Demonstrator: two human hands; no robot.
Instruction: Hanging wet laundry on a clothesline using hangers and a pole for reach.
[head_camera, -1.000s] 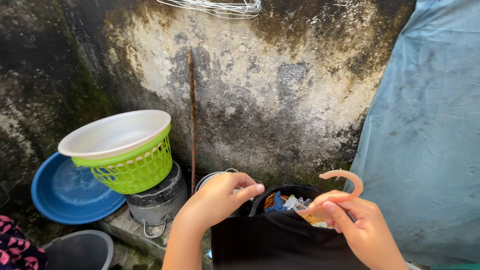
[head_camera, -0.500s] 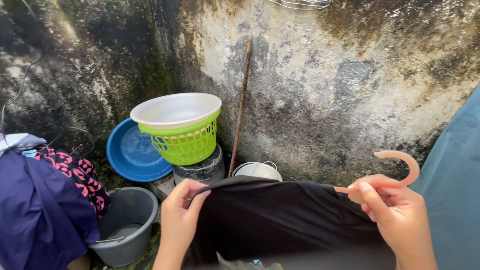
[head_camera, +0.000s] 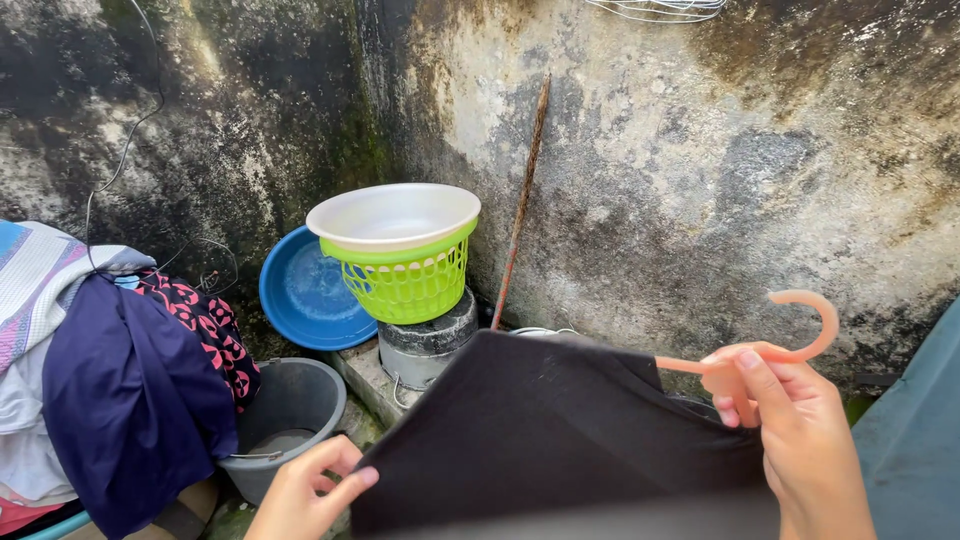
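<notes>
1. A stained, mould-darkened wall (head_camera: 640, 180) fills the upper half of the frame; a thin rusty rod (head_camera: 520, 205) leans against it just right of centre.
2. At upper centre a cream bowl (head_camera: 393, 213) sits inside a green plastic basket (head_camera: 405, 285), which rests on a dark pot (head_camera: 428, 340) standing on a concrete ledge (head_camera: 365, 372).
3. A blue basin (head_camera: 305, 295) leans against the wall just left of the basket, and a grey bucket (head_camera: 285, 410) stands below it.
4. At the left edge hangs a heap of clothes: a navy garment (head_camera: 130, 400), a black-and-pink patterned cloth (head_camera: 205, 325) and a striped pale cloth (head_camera: 35, 275). A teal sheet (head_camera: 915, 440) covers the lower right corner.
5. A black garment (head_camera: 560, 440) spreads across the lower centre of the frame, hiding whatever lies behind it near the wall's foot.
6. The left hand (head_camera: 300, 495), at the bottom left of centre, pinches the garment's lower left edge, thumb and fingers closed narrowly on the cloth.
7. The right hand (head_camera: 800, 435), at lower right, grips a peach plastic hanger (head_camera: 800, 325) by its neck; the fingers are curled tight around it, and its hook curves up above the hand.
8. The garment's upper right corner meets the hanger beside that hand.
</notes>
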